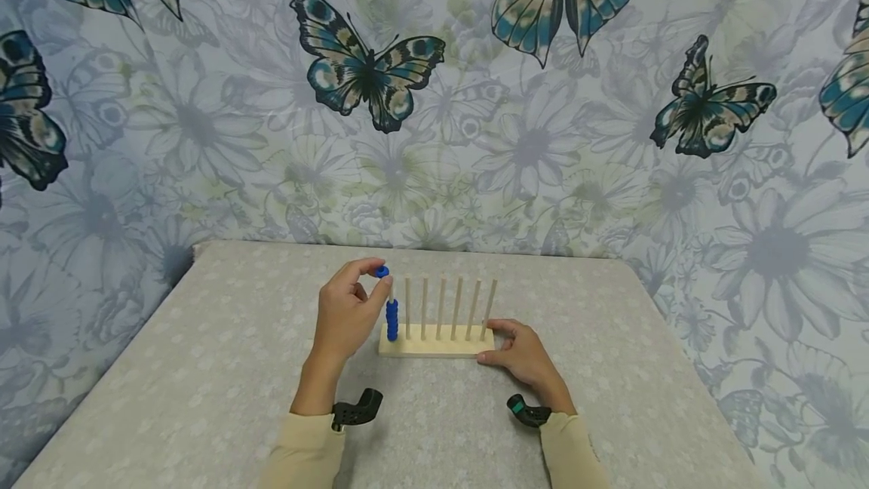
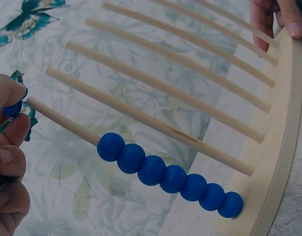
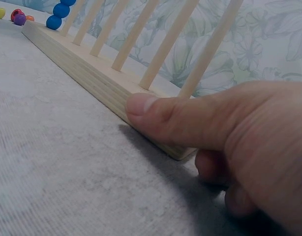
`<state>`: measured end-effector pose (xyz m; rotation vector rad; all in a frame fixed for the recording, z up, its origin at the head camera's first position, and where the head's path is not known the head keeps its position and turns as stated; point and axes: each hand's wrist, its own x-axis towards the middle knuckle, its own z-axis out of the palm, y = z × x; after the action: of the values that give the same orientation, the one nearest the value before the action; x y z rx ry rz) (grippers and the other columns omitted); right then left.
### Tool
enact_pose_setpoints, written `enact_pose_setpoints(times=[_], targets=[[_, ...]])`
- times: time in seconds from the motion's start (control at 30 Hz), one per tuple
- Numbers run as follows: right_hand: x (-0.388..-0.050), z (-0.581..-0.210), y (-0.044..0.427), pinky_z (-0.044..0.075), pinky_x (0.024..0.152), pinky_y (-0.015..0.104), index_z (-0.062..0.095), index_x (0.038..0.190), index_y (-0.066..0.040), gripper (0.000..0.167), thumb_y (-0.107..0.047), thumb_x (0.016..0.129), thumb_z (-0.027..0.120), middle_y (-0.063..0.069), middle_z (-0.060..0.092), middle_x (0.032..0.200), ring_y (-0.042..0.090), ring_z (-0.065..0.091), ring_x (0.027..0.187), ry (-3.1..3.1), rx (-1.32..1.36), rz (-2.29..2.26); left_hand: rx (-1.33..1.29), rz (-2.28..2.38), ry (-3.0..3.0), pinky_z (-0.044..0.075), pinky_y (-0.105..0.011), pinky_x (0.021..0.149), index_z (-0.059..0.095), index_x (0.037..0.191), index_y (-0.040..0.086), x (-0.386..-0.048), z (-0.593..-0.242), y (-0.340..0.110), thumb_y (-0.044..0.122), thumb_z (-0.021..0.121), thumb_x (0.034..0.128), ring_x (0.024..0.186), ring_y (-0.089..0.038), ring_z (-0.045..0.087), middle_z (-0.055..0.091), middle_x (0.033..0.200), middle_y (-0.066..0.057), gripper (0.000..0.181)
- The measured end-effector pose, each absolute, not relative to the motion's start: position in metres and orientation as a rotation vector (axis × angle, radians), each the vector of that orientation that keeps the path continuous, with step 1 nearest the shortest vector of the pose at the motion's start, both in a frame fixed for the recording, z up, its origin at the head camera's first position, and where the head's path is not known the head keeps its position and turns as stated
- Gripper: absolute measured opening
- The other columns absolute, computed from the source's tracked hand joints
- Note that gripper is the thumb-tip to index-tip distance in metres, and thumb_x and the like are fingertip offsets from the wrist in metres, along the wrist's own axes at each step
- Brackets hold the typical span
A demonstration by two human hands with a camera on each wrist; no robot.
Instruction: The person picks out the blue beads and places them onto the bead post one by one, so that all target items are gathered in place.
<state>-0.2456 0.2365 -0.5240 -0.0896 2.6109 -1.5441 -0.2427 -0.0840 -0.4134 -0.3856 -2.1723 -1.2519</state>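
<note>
A wooden peg stand (image 1: 434, 351) with a row of upright pegs sits on the table. Several blue beads (image 2: 151, 170) are stacked on its leftmost peg, from the base to past the middle. My left hand (image 1: 348, 312) pinches another blue bead (image 2: 12, 109) between thumb and fingers, right by the tip of that peg. Whether the tip has entered the bead's hole is hidden by the fingers. My right hand (image 1: 521, 353) grips the right end of the stand's base, its thumb (image 3: 143, 104) along the front edge. The other pegs hold no beads.
Loose beads in yellow, red, purple and orange, such as the purple bead (image 3: 20, 19), lie beyond the stand's left end. A patterned cloth covers the table (image 1: 434, 429). Behind it rises a butterfly-print wall (image 1: 434, 195).
</note>
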Motion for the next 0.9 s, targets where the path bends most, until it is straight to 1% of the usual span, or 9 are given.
enact_pose_setpoints(times=[0.43,0.73,0.9], targets=[[-0.2444,-0.5224,0.2370,0.037,0.045,0.025,0.064,0.133,-0.018,0.072,-0.029,0.068,0.093,0.004,0.055,0.063,0.014,0.044,0.051,2.611,-0.083,-1.551,-0.396,-1.262,-2.206,0.042,-0.024,0.051,0.071,0.119,0.017,-0.2446,-0.4122,-0.0777,0.021,0.074,0.0917,0.054,-0.011,0.045,0.070,0.104,0.001,0.028],[-0.2451,-0.5210,0.2358,0.037,0.045,0.025,0.064,0.133,-0.017,0.072,-0.028,0.068,0.093,0.003,0.055,0.064,0.013,0.043,0.052,2.613,-0.082,-1.541,-0.392,-1.240,-2.252,0.044,-0.025,0.056,0.071,0.119,0.019,-0.2439,-0.4137,-0.0792,0.024,0.073,0.0926,0.061,-0.011,0.048,0.070,0.104,0.003,0.027],[-0.2453,-0.5212,0.2355,0.037,0.045,0.025,0.064,0.133,-0.018,0.071,-0.028,0.068,0.093,0.003,0.055,0.063,0.012,0.044,0.052,2.606,-0.078,-1.541,-0.389,-1.216,-2.288,0.044,-0.025,0.055,0.071,0.118,0.021,-0.2448,-0.4160,-0.0816,0.027,0.073,0.0927,0.060,-0.010,0.047,0.069,0.106,0.006,0.026]])
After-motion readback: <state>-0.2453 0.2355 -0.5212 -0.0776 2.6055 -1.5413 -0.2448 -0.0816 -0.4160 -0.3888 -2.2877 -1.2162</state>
